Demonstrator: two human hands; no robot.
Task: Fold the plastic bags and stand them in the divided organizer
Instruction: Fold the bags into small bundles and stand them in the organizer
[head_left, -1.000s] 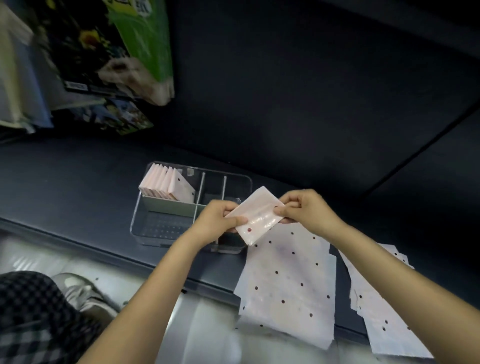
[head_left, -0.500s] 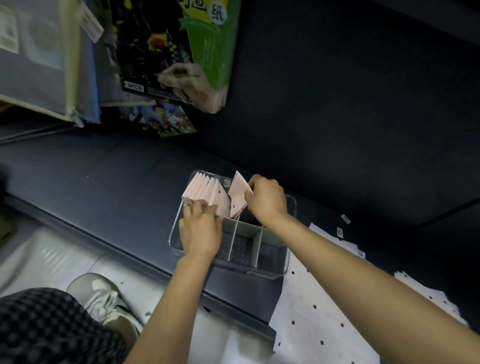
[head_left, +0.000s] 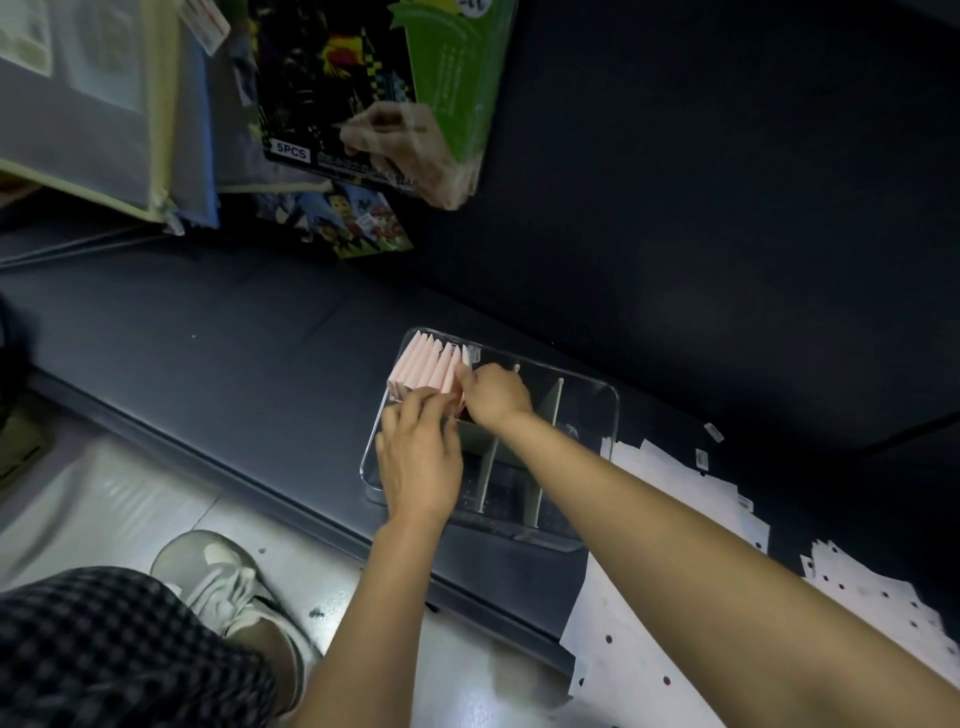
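Head view looks down on a clear plastic divided organizer (head_left: 597, 395) on a dark shelf (head_left: 208, 353), where a row of folded pale pink plastic bags (head_left: 428, 366) stands in its far left compartment. Left hand (head_left: 418, 462) lays straight fingers against the row's near side; right hand (head_left: 493, 395) pinches the rightmost bag. Flat white dotted bags (head_left: 613, 644) lie to the right.

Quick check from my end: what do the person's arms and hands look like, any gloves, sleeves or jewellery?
Both the left hand and right hand are bare: no gloves, rings, watch or wristband visible. Both forearms are uncovered up to the frame edge, with no sleeve in view.
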